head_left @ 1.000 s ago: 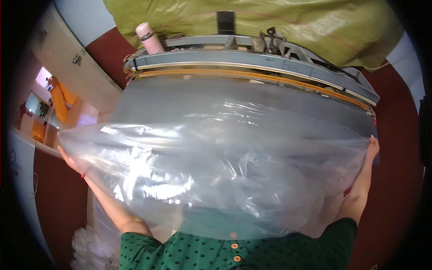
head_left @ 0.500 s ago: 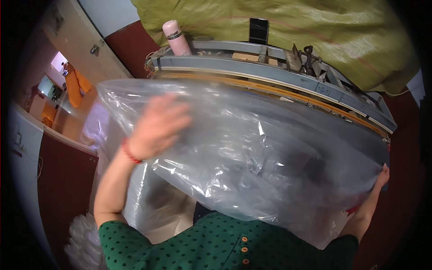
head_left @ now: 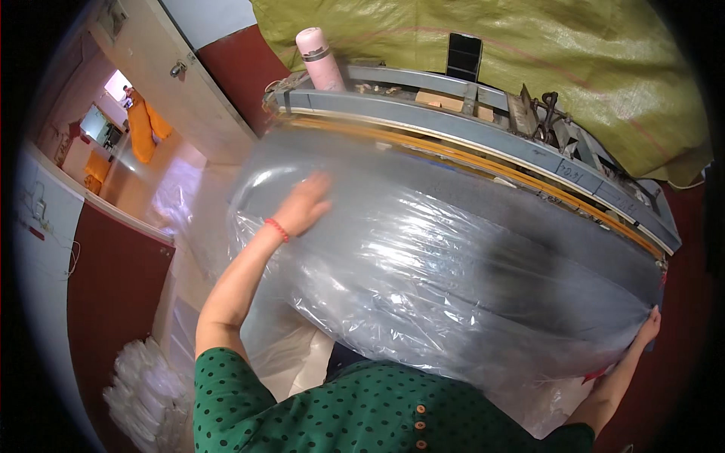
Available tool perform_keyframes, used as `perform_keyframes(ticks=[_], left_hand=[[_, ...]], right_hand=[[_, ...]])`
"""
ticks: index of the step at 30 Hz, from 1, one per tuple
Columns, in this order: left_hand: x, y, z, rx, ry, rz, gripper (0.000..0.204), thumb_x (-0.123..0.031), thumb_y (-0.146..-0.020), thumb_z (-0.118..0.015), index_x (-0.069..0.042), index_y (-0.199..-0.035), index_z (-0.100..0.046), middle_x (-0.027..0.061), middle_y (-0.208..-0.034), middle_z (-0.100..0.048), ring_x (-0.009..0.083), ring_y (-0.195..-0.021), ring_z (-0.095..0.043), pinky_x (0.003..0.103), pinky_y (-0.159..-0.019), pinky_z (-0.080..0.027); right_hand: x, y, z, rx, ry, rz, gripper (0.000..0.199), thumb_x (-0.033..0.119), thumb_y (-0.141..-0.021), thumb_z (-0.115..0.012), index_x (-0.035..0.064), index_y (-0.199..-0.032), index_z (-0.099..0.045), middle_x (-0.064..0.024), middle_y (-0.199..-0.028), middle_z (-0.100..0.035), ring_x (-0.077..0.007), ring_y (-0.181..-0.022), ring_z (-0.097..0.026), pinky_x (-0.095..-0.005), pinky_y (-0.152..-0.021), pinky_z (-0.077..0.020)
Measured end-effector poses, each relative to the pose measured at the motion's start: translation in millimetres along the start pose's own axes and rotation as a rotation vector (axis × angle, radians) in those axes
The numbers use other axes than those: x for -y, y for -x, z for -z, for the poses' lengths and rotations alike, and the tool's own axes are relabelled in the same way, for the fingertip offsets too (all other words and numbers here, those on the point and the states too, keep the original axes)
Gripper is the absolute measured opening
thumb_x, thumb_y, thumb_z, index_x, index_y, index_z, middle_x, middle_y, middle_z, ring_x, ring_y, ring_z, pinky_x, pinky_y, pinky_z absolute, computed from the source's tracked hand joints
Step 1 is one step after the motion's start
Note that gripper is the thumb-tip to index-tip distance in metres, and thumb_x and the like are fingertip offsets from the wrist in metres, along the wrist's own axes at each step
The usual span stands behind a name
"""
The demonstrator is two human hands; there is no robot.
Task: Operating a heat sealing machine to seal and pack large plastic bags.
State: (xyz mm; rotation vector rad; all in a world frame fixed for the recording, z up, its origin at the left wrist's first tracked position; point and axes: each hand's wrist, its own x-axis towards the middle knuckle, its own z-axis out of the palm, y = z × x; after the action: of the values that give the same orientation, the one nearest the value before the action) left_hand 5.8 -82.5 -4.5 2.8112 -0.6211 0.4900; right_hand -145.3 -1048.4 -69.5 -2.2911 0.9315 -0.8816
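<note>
A wide sheet of clear plastic film (head_left: 408, 257) lies over a grey work surface (head_left: 483, 189) in front of me, wrinkled and shiny, its near edge hanging toward my body. My left hand (head_left: 305, 205), below which a red beaded bracelet circles the wrist, rests flat on the left part of the film with fingers stretched out, slightly blurred. At the far right corner, my right hand (head_left: 648, 326) pinches the edge of the film between thumb and fingers.
Behind the surface runs a grey metal frame (head_left: 423, 112) with orange strips (head_left: 468, 163). A pink bottle (head_left: 322, 64) and a dark phone (head_left: 464, 57) stand at the back, before a yellow-green woven sheet (head_left: 559, 45). Bundled clear plastic (head_left: 147, 392) sits lower left, near an open door (head_left: 177, 90).
My left hand has come down from a blurred sweep onto the film, which now lies flatter over the surface. The right hand still holds its corner. The whole view has shifted slightly.
</note>
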Motion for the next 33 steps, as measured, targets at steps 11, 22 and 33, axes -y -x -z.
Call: perform_keyframes(ticks=[11, 22, 33], left_hand=[[-6.1, -47.8, -22.9, -0.225, 0.068, 0.283, 0.03, -0.011, -0.069, -0.065, -0.004, -0.097, -0.056, 0.0115, -0.068, -0.055, 0.0289, -0.07, -0.054, 0.036, -0.063, -0.043], [-13.3, -39.5, -20.6, -0.169, 0.066, 0.177, 0.015, -0.006, -0.068, -0.064, -0.004, -0.081, -0.056, 0.0095, -0.076, -0.054, 0.0274, -0.074, -0.052, 0.035, -0.066, -0.043], [41.0, -77.0, -37.5, -0.612, 0.453, 0.575, 0.014, -0.015, -0.083, -0.044, -0.003, -0.078, -0.048, 0.0074, -0.069, -0.051, 0.0182, -0.067, -0.049, 0.032, -0.062, -0.042]], right_hand=[[62.0, 38.4, 117.9, -0.095, -0.865, -0.323, 0.049, 0.031, -0.086, -0.049, 0.0015, -0.124, -0.041, -0.009, -0.126, -0.041, -0.0192, -0.114, -0.039, -0.0319, -0.097, -0.029], [52.8, 45.3, 131.2, -0.198, -0.817, -0.26, 0.049, 0.029, -0.086, -0.05, 0.0014, -0.125, -0.039, -0.0092, -0.127, -0.041, -0.0203, -0.116, -0.039, -0.0324, -0.097, -0.0297], [103.3, -13.3, 25.6, -0.38, -0.118, 0.061, 0.028, 0.025, -0.084, -0.044, 0.0078, -0.097, -0.062, -0.0073, -0.095, -0.061, -0.0184, -0.086, -0.057, -0.0301, -0.075, -0.0439]])
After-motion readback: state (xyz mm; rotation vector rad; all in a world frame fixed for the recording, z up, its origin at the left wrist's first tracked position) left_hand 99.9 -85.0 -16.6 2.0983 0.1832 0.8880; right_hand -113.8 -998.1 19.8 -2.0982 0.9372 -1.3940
